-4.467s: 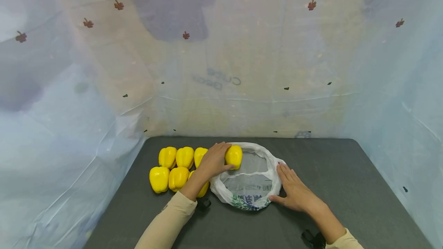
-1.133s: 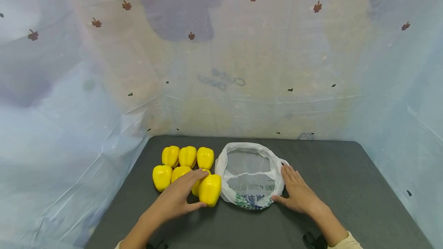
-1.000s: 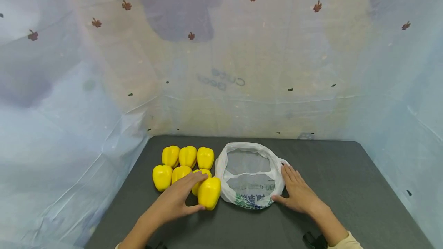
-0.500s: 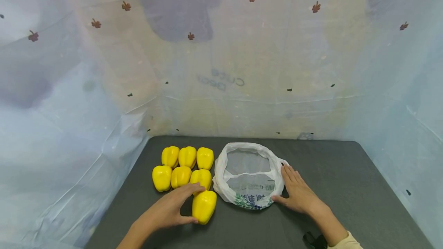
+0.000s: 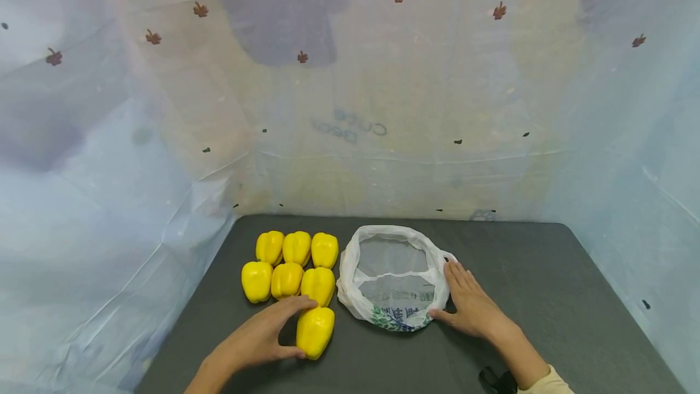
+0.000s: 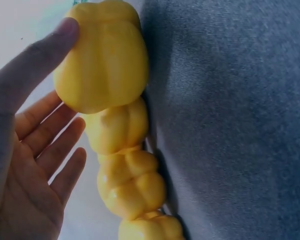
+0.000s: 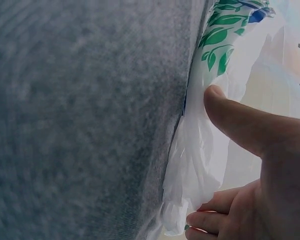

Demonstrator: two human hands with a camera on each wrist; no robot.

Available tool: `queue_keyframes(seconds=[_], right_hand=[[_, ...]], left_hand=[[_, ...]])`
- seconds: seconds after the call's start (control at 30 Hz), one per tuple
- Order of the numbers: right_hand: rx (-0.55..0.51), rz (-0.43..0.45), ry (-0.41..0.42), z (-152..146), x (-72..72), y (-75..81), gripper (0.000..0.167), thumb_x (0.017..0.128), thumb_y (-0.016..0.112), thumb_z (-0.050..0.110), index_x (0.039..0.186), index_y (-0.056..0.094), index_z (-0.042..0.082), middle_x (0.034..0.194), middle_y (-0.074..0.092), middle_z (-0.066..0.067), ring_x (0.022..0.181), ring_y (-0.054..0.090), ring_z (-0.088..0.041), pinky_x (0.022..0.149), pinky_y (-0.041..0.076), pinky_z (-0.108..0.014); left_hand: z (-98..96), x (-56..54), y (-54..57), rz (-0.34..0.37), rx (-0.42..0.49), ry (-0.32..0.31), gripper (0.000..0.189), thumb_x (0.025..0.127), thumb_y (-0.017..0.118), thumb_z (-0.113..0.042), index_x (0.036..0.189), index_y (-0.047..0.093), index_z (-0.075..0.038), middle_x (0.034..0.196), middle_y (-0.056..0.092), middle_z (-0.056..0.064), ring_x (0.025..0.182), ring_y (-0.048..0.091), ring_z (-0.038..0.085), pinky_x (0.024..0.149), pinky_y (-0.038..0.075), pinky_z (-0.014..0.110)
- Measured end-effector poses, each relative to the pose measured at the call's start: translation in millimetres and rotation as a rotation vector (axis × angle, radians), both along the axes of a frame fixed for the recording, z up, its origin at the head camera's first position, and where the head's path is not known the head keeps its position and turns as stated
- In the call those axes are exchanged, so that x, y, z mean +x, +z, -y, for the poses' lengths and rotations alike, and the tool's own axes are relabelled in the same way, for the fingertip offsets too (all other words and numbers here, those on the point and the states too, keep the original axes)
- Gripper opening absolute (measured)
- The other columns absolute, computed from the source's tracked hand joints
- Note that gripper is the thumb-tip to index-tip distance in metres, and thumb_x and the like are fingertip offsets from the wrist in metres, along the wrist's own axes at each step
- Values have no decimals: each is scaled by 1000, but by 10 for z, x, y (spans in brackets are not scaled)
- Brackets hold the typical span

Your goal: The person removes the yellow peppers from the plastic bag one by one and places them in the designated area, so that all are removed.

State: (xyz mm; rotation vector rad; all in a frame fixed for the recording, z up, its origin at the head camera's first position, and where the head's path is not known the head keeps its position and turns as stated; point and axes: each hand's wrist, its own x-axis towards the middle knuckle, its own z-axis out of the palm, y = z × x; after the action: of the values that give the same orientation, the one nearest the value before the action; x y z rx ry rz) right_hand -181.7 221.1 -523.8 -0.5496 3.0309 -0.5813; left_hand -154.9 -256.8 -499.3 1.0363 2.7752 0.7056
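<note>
My left hand (image 5: 262,336) holds a yellow bell pepper (image 5: 315,333) between thumb and fingers, at the front of a group of similar peppers. In the left wrist view the thumb lies on this bell pepper (image 6: 102,60), while the other fingers spread behind it. Right of the group sits a white plastic bag (image 5: 350,293), its rim rolled into a wide ring and nothing visible inside. My right hand (image 5: 473,303) rests against the bag's right side with fingers extended. From the right wrist, the thumb touches the bag's white wall (image 7: 200,135), printed with green leaves.
Two rows of yellow bell peppers, with one at the back left (image 5: 270,248) and one at the front left (image 5: 256,281), stand on the dark grey table (image 5: 547,297). A pale printed plastic sheet (image 5: 415,108) hangs behind and at both sides.
My left hand has brought the bell pepper from the bag's left rim to the front of the pepper group, lowering it toward me. My right hand stays by the bag.
</note>
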Motion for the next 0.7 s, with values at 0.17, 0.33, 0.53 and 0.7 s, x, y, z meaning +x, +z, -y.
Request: queue_keyframes(seconds=[0.17,0.33,0.53,0.7], right_hand=[[-11,17,1,-4,26,10,111,93,82,51,162,26,-16,170,23,-35,159,21,-52,127,20,-68],[-20,29,-9,-7,36,15,112,93,82,51,163,25,-15,171,22,-35,160,20,-51,128,19,-69],[-22,27,-7,-11,30,7,112,93,82,51,163,25,-15,171,22,-35,160,20,-52,128,19,-68],[-29,19,5,-12,40,9,113,92,82,53,163,26,-15,171,24,-34,159,21,-52,127,20,-69]], left_hand=[[59,12,-29,25,-1,25,86,86,87,-56,158,50,-26,156,54,-9,142,55,22,116,49,50],[90,-2,-32,43,14,25,86,87,85,-58,158,48,-28,155,52,-11,141,55,20,116,49,49],[114,-10,-35,62,17,19,87,87,85,-60,159,45,-31,156,51,-13,141,54,19,116,49,48],[135,0,-11,58,9,18,87,87,83,-63,158,46,-30,155,51,-12,141,54,19,116,49,48]])
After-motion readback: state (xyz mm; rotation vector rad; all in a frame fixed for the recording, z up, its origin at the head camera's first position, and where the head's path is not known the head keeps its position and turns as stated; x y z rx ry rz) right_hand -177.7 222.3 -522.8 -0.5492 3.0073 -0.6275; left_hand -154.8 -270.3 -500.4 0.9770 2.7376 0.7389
